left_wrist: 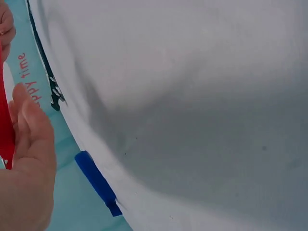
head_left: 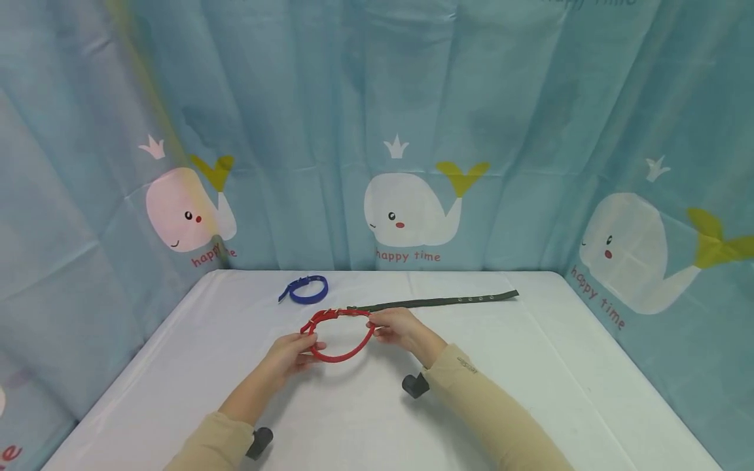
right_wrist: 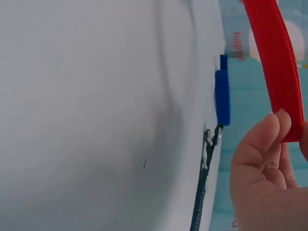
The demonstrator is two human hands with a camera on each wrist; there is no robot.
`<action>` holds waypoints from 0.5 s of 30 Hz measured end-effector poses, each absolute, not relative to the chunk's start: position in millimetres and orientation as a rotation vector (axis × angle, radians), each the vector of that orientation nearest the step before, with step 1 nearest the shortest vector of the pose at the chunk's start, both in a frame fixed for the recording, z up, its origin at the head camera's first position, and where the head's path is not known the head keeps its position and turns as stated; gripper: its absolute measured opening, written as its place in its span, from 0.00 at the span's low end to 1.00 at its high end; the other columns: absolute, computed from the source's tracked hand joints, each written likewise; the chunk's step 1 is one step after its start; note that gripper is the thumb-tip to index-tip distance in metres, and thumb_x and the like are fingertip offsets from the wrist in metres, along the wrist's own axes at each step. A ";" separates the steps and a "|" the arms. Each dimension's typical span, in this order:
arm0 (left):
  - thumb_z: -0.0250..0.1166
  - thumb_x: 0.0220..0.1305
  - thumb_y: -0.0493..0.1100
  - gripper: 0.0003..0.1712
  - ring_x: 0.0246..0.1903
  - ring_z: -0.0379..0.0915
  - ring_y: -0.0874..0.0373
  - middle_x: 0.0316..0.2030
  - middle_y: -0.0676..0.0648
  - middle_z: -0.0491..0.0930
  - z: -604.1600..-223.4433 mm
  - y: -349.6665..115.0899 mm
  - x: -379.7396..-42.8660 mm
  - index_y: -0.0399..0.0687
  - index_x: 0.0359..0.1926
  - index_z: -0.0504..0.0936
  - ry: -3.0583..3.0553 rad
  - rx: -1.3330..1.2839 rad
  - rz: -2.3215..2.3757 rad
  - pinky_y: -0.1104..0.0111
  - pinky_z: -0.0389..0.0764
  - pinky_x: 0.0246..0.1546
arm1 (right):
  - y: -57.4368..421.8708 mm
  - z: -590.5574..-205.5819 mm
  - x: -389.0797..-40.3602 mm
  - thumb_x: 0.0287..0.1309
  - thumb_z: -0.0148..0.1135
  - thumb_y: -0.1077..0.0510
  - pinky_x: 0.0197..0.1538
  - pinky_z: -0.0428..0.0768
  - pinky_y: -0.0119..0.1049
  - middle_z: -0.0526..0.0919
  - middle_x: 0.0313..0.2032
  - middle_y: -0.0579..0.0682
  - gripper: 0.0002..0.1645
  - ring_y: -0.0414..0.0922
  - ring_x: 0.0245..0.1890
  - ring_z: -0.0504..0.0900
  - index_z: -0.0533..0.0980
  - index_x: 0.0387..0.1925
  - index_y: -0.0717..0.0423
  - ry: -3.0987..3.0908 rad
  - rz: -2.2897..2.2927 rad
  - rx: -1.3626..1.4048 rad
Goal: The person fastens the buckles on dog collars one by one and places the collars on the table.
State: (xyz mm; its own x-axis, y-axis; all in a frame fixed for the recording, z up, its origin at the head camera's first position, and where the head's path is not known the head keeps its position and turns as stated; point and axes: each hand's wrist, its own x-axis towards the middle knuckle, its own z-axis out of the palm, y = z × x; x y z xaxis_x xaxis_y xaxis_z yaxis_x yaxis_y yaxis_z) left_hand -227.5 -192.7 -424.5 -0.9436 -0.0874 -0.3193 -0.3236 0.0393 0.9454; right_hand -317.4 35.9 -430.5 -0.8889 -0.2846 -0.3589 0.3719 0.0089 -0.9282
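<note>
A red buckled collar, closed into a loop, is held up over the white table between both hands. On its left side my left hand grips the band between thumb and fingers. My right hand pinches the loop's right side; in the right wrist view the thumb and fingertips close on the red band. Behind the loop lies a dark green collar, stretched out straight with eyelets toward its right end. A blue collar, fastened into a ring, rests at the back left.
The white table is bordered by light blue curtains printed with whales at the back and sides. Black camera mounts stick out below both wrists. Beige sleeves cover the forearms.
</note>
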 end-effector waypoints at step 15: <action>0.56 0.73 0.43 0.29 0.30 0.84 0.57 0.36 0.45 0.86 -430.7 -219.2 -237.7 0.25 0.63 0.60 1.949 -0.604 2.206 0.66 0.83 0.36 | 0.6 -445.2 -315.2 0.64 0.62 0.55 0.41 0.83 0.38 0.84 0.45 0.59 0.23 0.45 0.31 0.82 0.74 0.56 0.65 1.748 -1.923 0.125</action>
State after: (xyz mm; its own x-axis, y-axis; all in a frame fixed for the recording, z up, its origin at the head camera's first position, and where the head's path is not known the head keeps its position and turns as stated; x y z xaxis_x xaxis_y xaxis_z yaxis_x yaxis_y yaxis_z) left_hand -237.7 -219.2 -430.7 -0.9101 -0.1597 -0.3823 -0.3596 -0.1535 0.9204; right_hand -315.2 0.6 -445.2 -0.8538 -0.3196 -0.4109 0.4395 -0.0194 -0.8980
